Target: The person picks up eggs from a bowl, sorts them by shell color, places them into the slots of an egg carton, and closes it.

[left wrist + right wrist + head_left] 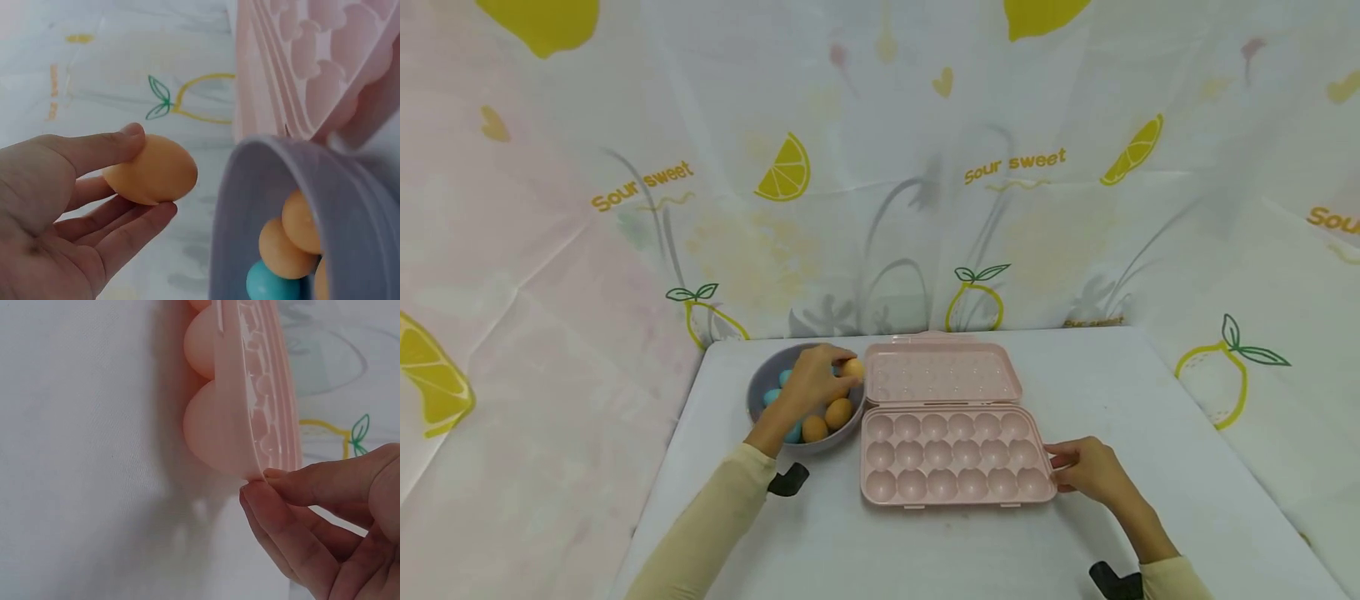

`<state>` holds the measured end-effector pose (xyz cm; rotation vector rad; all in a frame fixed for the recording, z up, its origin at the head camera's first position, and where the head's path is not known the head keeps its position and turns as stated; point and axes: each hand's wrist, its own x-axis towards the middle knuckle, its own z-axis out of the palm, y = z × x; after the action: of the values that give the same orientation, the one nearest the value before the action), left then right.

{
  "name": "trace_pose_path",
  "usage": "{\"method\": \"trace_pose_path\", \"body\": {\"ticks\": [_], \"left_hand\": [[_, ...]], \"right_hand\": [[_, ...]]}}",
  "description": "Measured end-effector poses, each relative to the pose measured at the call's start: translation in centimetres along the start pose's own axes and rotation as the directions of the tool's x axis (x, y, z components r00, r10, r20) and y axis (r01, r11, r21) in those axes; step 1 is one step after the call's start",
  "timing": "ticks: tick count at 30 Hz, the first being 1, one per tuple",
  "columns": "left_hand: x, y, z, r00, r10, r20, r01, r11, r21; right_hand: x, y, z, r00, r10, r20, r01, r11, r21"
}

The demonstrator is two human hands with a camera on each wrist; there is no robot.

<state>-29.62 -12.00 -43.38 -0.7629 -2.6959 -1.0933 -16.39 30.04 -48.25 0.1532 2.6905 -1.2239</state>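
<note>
My left hand (814, 379) pinches a brown egg (156, 170) between thumb and fingers, held above the grey bowl (228, 206). In that bowl lie more brown eggs (838, 413) and several blue eggs (772, 397), some hidden behind the hand. To the bowl's right lies a pink egg carton (957, 408), its lid (942, 373) folded back and its round hollows bare. At the carton's right edge, my right hand (1092, 469) pinches the rim between thumb and fingertips, as the right wrist view shows up close (319, 519).
A white table (955, 550) bears the bowl and the carton. Behind it hangs a pale cloth (865, 208) printed with lemons and lettering. Black straps (788, 480) show at both wrists, below the light sleeves.
</note>
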Motion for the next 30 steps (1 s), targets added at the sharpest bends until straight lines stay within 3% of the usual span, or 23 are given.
{"method": "trace_pose_path", "body": {"ticks": [6,14,18,23,26,30], "left_hand": [[-0.2,0.5,1.3,1.000,-0.008,-0.001,0.008,0.997,-0.073],[-0.8,1.1,3.3,0.995,0.015,0.098,-0.001,0.990,-0.140],[-1.0,1.1,4.4,0.991,0.068,0.117,-0.061,0.996,-0.060],[-1.1,1.9,5.4,0.962,0.178,0.206,-0.192,0.980,0.048],[-1.2,2.3,5.9,0.951,0.188,0.245,-0.217,0.971,0.099],[-1.5,2.5,6.4,0.947,0.151,0.284,-0.209,0.961,0.183]], "right_hand": [[0.1,-0.1,0.0,1.000,-0.024,0.002,0.024,1.000,-0.001],[-0.1,0.1,0.1,1.000,-0.021,-0.003,0.021,1.000,0.001],[-0.2,0.2,0.1,1.000,-0.010,-0.002,0.010,1.000,0.004],[-0.3,0.2,0.0,1.000,-0.018,-0.010,0.018,1.000,0.003],[-0.3,0.1,0.0,1.000,-0.024,-0.009,0.024,1.000,0.011],[-0.3,0.0,0.1,1.000,-0.021,-0.008,0.021,1.000,0.019]]}}
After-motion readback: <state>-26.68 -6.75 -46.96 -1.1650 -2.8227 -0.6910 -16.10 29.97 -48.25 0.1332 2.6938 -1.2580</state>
